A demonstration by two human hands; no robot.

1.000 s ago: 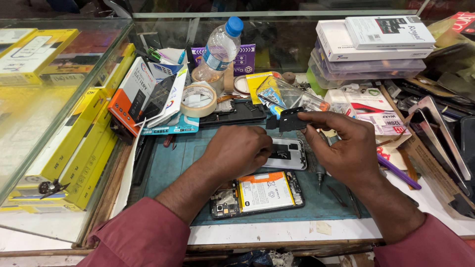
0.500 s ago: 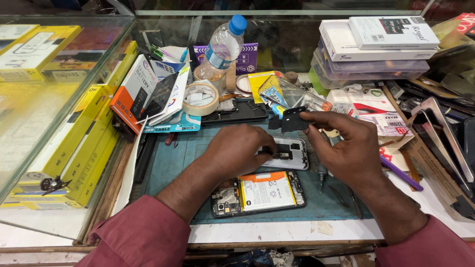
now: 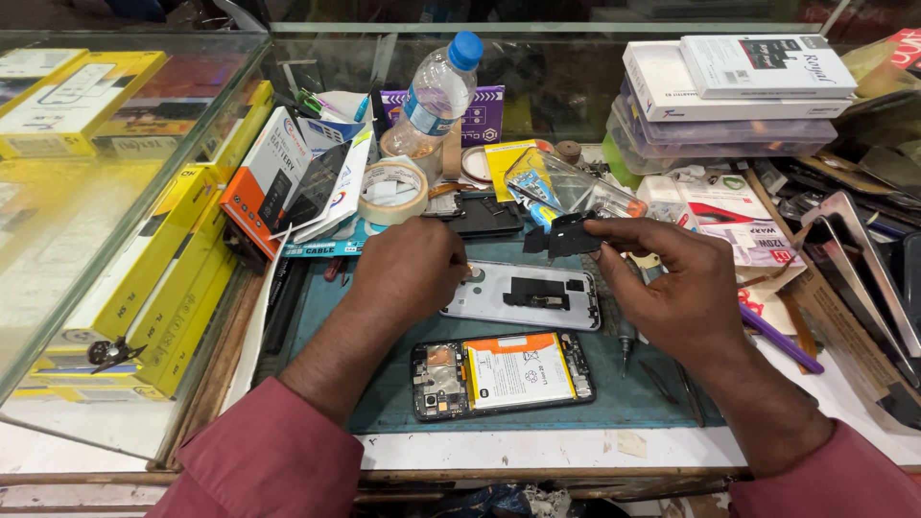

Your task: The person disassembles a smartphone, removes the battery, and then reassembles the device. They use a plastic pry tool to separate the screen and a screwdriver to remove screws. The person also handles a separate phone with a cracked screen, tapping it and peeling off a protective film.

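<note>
Hands at a phone repair bench: compared with a second ago, the right hand [image 3: 686, 288] has lifted the small black plastic cover piece [image 3: 566, 235] clear, pinched between thumb and fingertips above the silver-grey phone back shell [image 3: 523, 294], now fully exposed mid-mat. The left hand [image 3: 408, 269] stays closed, fingertips pressed on the shell's left end. Nearer the front edge of the bench lies the opened phone chassis with white-and-orange battery [image 3: 504, 372]. Toward the rear edge, a roll of masking tape [image 3: 391, 192], a clear plastic water bottle [image 3: 436, 91] and stacked white boxes [image 3: 734, 86] crowd the teal work mat [image 3: 317, 317].
</note>
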